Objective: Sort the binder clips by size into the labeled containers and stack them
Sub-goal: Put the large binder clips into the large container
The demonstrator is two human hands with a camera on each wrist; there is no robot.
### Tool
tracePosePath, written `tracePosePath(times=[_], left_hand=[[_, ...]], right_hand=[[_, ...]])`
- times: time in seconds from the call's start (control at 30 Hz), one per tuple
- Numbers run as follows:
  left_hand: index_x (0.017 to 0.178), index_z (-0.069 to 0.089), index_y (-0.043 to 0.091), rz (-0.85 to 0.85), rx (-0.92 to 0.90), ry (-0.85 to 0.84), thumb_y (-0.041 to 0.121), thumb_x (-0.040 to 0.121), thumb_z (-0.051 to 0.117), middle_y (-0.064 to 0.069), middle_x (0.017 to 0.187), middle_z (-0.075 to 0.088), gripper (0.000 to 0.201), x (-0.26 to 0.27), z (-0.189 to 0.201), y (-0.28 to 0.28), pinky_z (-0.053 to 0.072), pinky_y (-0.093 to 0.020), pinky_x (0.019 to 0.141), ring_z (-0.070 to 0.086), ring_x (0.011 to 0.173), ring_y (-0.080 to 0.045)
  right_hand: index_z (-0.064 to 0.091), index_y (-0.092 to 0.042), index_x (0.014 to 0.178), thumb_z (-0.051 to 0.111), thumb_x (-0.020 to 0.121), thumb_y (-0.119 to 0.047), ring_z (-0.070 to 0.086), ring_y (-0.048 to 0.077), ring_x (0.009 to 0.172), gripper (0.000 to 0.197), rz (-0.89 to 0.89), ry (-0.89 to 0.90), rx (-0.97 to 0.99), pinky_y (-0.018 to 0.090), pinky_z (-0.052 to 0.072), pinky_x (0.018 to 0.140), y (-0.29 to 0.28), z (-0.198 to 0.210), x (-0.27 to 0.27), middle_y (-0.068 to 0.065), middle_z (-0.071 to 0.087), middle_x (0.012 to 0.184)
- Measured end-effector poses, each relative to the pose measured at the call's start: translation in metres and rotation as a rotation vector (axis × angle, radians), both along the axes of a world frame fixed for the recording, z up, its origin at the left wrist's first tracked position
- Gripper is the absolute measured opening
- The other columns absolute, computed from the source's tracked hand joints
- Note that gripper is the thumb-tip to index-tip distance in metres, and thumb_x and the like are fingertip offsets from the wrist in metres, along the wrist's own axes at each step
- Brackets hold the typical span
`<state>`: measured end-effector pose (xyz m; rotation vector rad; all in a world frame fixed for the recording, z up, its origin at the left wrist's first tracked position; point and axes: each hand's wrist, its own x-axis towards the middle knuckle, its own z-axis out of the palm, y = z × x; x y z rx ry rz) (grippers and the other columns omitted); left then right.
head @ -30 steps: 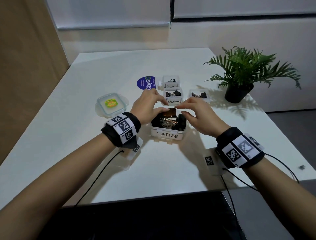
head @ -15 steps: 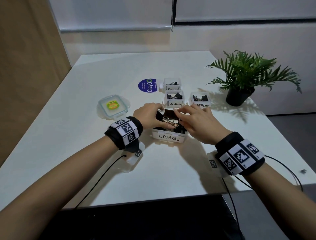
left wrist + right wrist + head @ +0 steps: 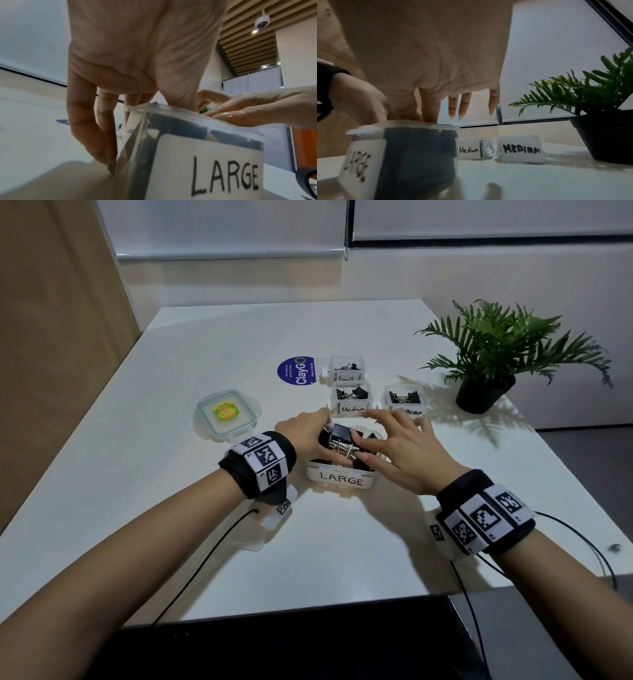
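Note:
The clear LARGE container (image 3: 340,481) (image 3: 214,169) (image 3: 361,165) stands near me, packed with black binder clips. One large clip (image 3: 342,434) stands highest at its back. My left hand (image 3: 303,434) (image 3: 137,54) is at the container's left wall, with straight fingers (image 3: 82,121) pointing down outside it to the table and the thumb reaching over the rim. My right hand (image 3: 400,453) (image 3: 428,60) hovers over the container with fingers spread. Its thumb and forefinger press on the clips. Behind stand two Medium containers (image 3: 351,409) (image 3: 406,410) (image 3: 469,150) (image 3: 521,150) and a Small one (image 3: 346,378), each with clips inside.
A square lid (image 3: 226,414) with a green and orange sticker lies to the left. A blue round sticker (image 3: 296,370) is on the table beside the Small container. A potted plant (image 3: 496,361) (image 3: 599,121) stands at the right, close to the table's edge.
Both hands have come down from holding a clip above the LARGE container to pressing into it. My right fingers have spread out and my left fingers have dropped beside the wall.

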<state>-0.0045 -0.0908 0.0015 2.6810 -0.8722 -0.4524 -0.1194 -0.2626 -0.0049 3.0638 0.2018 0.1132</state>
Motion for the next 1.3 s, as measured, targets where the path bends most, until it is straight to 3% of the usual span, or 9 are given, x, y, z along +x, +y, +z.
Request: tracePosePath(times=[0.2,0.4,0.57,0.73,0.9,1.0,1.13,1.2,1.3], left_hand=[[0.101,0.044,0.024,-0.035,-0.021,0.042,0.050,0.064,0.082,0.008,0.098,0.055,0.059,0.003,0.002,-0.003,0.039,-0.029,0.073,0.055,0.096,-0.018],[0.120,0.037,0.023,0.018,-0.066,0.099,0.057,0.053,0.084,0.002,0.109,0.060,0.088,0.003,0.001,-0.001,0.050,-0.041,0.088,0.058,0.100,-0.020],[0.119,0.033,0.023,0.011,-0.067,0.115,0.056,0.053,0.085,0.002,0.110,0.061,0.090,0.004,0.000,-0.003,0.049,-0.042,0.088,0.058,0.101,-0.020],[0.119,0.033,0.023,0.013,-0.098,0.158,0.053,0.053,0.086,0.000,0.113,0.060,0.089,0.004,-0.001,-0.002,0.049,-0.044,0.091,0.059,0.103,-0.021],[0.116,0.036,0.022,0.048,-0.175,0.202,0.048,0.052,0.089,-0.001,0.112,0.062,0.086,0.004,-0.004,0.001,0.049,-0.045,0.092,0.059,0.104,-0.021],[0.117,0.039,0.019,0.058,-0.216,0.194,0.045,0.055,0.089,0.001,0.108,0.060,0.084,0.002,-0.005,0.004,0.048,-0.044,0.093,0.059,0.102,-0.021],[0.119,0.039,0.017,0.051,-0.226,0.201,0.044,0.056,0.088,-0.001,0.110,0.059,0.084,0.001,-0.006,0.003,0.049,-0.042,0.093,0.059,0.102,-0.021],[0.119,0.040,0.017,0.041,-0.235,0.206,0.043,0.057,0.088,-0.001,0.111,0.060,0.082,0.002,-0.006,0.004,0.049,-0.040,0.093,0.059,0.102,-0.020],[0.119,0.043,0.016,0.045,-0.273,0.230,0.043,0.064,0.085,0.001,0.107,0.059,0.075,0.004,-0.004,0.007,0.051,-0.034,0.086,0.059,0.099,-0.018]], right_hand=[[0.028,-0.062,0.138,0.003,0.086,-0.069,0.020,0.018,0.137,0.058,0.060,0.095,0.026,0.051,0.028,0.104,-0.002,0.006,0.017,-0.011,0.016,0.156],[0.039,-0.064,0.129,-0.006,0.075,-0.082,0.014,0.013,0.141,0.072,0.114,0.213,0.163,0.051,0.023,0.108,-0.017,0.012,0.031,-0.016,0.015,0.157],[0.037,-0.061,0.134,0.003,0.084,-0.077,0.012,0.014,0.143,0.063,0.077,0.364,0.214,0.056,0.020,0.111,-0.023,0.006,0.042,-0.021,0.012,0.157],[0.039,-0.059,0.134,-0.002,0.071,-0.088,0.011,0.013,0.145,0.081,0.053,0.430,0.359,0.058,0.015,0.115,-0.026,-0.001,0.051,-0.024,0.012,0.156],[0.040,-0.060,0.133,0.011,0.084,-0.078,0.014,0.011,0.145,0.059,0.007,0.443,0.518,0.050,0.010,0.120,-0.021,0.003,0.049,-0.023,0.018,0.155],[0.040,-0.065,0.119,0.018,0.096,-0.060,0.013,0.009,0.145,0.033,0.017,0.493,0.655,0.041,0.004,0.121,-0.020,0.006,0.043,-0.018,0.019,0.156],[0.044,-0.050,0.126,0.022,0.103,-0.043,0.022,0.002,0.137,0.033,0.033,0.434,0.763,0.026,0.008,0.116,-0.023,0.013,0.036,-0.014,0.027,0.153],[0.045,-0.040,0.135,0.025,0.102,-0.044,0.028,0.002,0.134,0.038,0.022,0.342,0.837,0.030,0.013,0.117,-0.025,0.020,0.035,-0.013,0.034,0.150],[0.049,-0.050,0.129,0.025,0.102,-0.046,0.028,0.005,0.136,0.036,0.051,0.286,0.805,0.032,0.013,0.115,-0.026,0.030,0.034,-0.014,0.033,0.150]])
